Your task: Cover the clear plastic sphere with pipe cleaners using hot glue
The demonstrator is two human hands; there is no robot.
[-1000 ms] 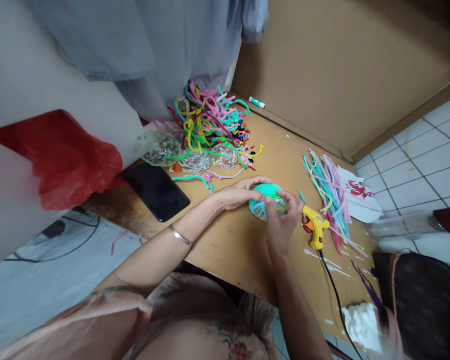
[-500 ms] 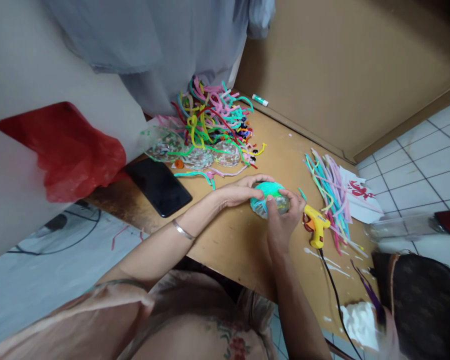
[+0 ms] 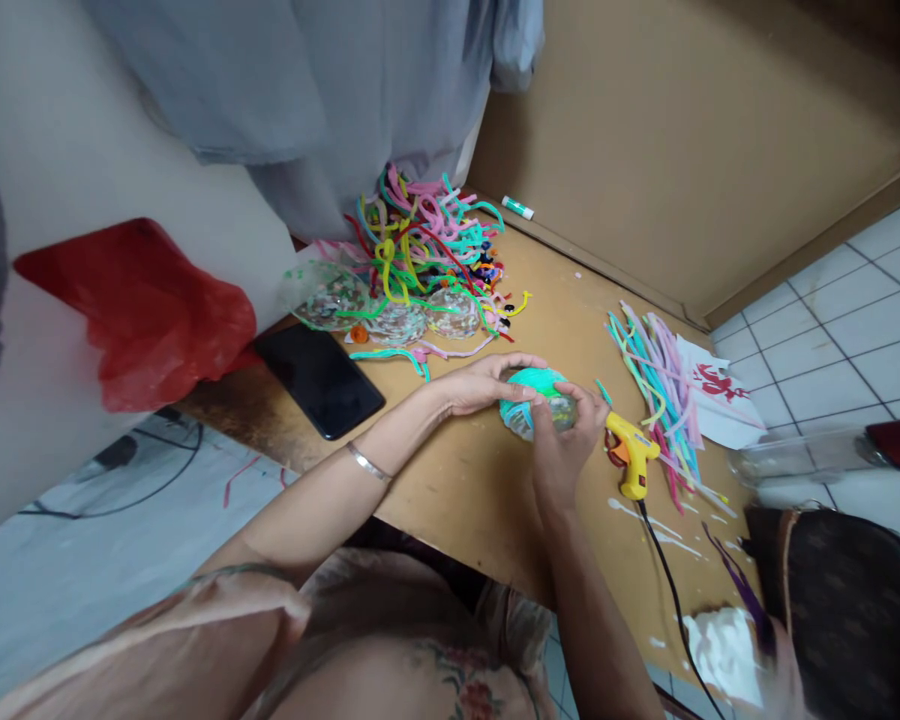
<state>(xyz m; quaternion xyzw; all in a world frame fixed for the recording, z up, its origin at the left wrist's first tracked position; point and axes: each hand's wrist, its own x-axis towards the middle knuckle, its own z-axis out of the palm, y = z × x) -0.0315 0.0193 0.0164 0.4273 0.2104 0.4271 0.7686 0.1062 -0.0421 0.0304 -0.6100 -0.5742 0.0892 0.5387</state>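
Between both hands is a clear round ball [image 3: 519,418], partly covered in turquoise and green pipe cleaner. My left hand [image 3: 484,388] is closed around its left side, with the thumb lying across the turquoise strands. From the right, my right hand [image 3: 566,435] grips the ball, its thumb pressed on the front close to the left thumb tip. Just right of that hand, a yellow hot glue gun [image 3: 631,455] lies on the table. A short turquoise piece [image 3: 602,389] shows by its nozzle. The ball's underside is hidden.
Tangled pipe cleaners [image 3: 420,235] and several clear decorated rounds [image 3: 454,312] lie at the back left, near a black phone [image 3: 320,378]. Straight pipe cleaners [image 3: 664,375] lie right. A glue stick [image 3: 517,208], red bag [image 3: 150,320], brown bag [image 3: 847,600] and black cord [image 3: 667,570] surround the workspace.
My left thumb has shifted slightly right across the turquoise strands, near my right thumb. Both hands keep their hold on the ball. The view has shifted a little.
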